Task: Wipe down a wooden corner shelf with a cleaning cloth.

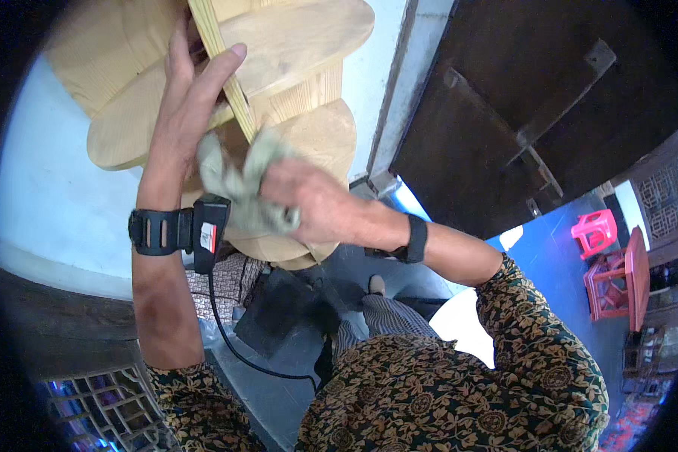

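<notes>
A light wooden shelf unit with rounded boards (294, 51) stands before me against a pale wall. My left hand (195, 85) grips an upright wooden strip (217, 42) of it, thumb on one side; most of its fingers are hidden behind the wood. My right hand (316, 195), blurred, is shut on a pale green cloth (243, 181). The cloth is bunched at the lower end of the strip, over the lower rounded boards (322, 141). A black strap with a small device sits around my left wrist, and another black strap is around my right wrist.
A dark wooden door (514, 101) is at the right. Beyond it are a pink plastic stool (594, 233) and a reddish wooden table or seat (635, 279). A patterned fabric item (220, 285) lies below the shelves. A lattice (110, 404) is at lower left. A cable hangs from the left wrist device.
</notes>
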Motion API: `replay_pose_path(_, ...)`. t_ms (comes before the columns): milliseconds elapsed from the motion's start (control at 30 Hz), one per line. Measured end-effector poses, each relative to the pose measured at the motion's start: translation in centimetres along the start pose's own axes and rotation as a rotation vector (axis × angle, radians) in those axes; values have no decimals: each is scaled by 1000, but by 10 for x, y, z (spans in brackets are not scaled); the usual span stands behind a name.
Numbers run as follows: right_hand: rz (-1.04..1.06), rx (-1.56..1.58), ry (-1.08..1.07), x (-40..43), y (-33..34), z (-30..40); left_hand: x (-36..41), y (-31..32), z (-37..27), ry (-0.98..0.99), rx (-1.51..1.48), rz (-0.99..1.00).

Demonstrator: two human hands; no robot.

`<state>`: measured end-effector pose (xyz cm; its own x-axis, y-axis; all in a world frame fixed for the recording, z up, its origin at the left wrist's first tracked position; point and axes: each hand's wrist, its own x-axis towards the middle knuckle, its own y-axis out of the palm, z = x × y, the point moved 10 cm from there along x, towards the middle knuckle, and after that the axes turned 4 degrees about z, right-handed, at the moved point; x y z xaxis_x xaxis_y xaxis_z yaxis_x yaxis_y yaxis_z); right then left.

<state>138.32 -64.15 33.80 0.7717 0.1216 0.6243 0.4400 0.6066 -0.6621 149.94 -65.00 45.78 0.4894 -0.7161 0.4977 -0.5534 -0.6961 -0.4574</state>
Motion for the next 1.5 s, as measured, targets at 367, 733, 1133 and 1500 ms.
replay_pose_path(367,-219,271,1058,-119,-68,-326,-7,27,-44,-77,-20,33)
replay_pose_path(733,-581,1689,303,47,-94,-228,-65,-4,-94,-150,-14,-84)
replay_pose_path(1133,-510,911,316,-29,12,-45,-71,-17,-64,3,205,-132)
replay_pose_path(1500,940,324,613,-220,123,-76,-88,-34,-67,-62,205,-131)
